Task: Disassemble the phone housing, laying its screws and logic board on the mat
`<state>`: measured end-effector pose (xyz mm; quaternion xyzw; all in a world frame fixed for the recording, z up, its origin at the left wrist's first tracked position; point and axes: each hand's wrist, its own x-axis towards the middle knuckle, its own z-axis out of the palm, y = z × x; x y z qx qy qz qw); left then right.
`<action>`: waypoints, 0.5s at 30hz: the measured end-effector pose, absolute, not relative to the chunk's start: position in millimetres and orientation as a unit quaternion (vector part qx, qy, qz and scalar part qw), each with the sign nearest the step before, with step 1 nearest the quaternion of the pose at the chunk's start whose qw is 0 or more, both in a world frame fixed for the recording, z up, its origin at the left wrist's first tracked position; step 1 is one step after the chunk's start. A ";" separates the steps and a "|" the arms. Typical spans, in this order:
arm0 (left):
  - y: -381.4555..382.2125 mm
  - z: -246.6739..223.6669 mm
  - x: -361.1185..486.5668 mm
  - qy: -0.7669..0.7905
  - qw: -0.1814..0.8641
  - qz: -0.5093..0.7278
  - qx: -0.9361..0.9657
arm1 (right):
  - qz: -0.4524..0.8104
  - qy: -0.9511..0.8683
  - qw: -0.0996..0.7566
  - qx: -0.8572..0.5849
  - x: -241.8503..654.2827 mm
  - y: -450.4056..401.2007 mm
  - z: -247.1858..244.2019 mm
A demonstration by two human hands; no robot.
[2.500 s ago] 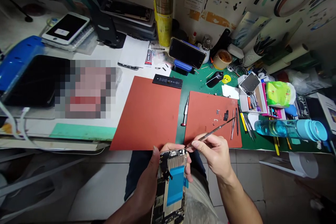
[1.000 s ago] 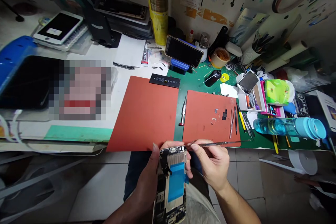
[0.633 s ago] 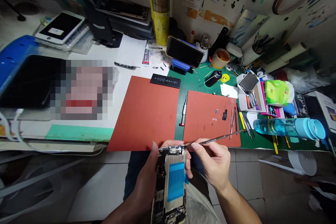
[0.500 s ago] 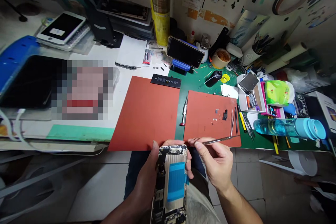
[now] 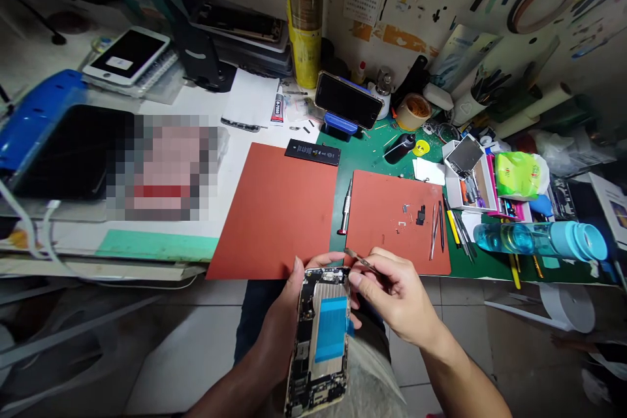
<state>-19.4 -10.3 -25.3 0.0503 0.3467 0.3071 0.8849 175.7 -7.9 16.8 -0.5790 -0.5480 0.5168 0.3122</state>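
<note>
got the opened phone (image 5: pixel 321 333) in my left hand (image 5: pixel 284 326), held over my lap just off the front edge of the bench. fingers are wrapped round it from the left side, thumb up by the top corner, fingertips showing on the right edge. the guts face up at me: boards down the left side, a metal plate in the middle with a blue sticker (image 5: pixel 332 330) on it.

my right hand (image 5: pixel 396 294) is closed in a pinch on the thin metal tool (image 5: pixel 360 261), thumb and first fingers squeezed on it. only a short bit of it pokes out past my fingers, pointing up and left, just above the phone's top right corner. can't tell if the tip actually touches anything.

on the bench right ahead are two red mats. the big red mat (image 5: pixel 279 209) on the left is bare, the small red mat (image 5: pixel 392 215) on the right has a few tiny loose parts (image 5: pixel 414 215) and two tweezers (image 5: pixel 437 235) lying near its right edge. a small screwdriver (image 5: pixel 345 208) sits on the green strip between the mats. a black battery (image 5: pixel 312 152) lies at the top edge of the big mat, and another phone (image 5: pixel 349 100) is propped on a blue stand behind that. a blue bottle (image 5: pixel 539 240) lies on its side over on the right.
</note>
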 end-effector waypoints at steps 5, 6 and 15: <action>-10.9 -46.0 -23.6 0.329 0.886 0.326 0.025 | 0.492 -0.540 0.323 -0.601 176.4 -1.2 15.2; -9.8 -47.6 -25.0 0.329 0.883 0.333 0.025 | 0.480 -0.539 0.335 -0.606 178.5 -0.6 14.7; 7.5 -46.0 -29.7 0.472 0.824 0.312 0.037 | 0.255 -0.586 0.390 -0.663 230.8 -33.1 17.3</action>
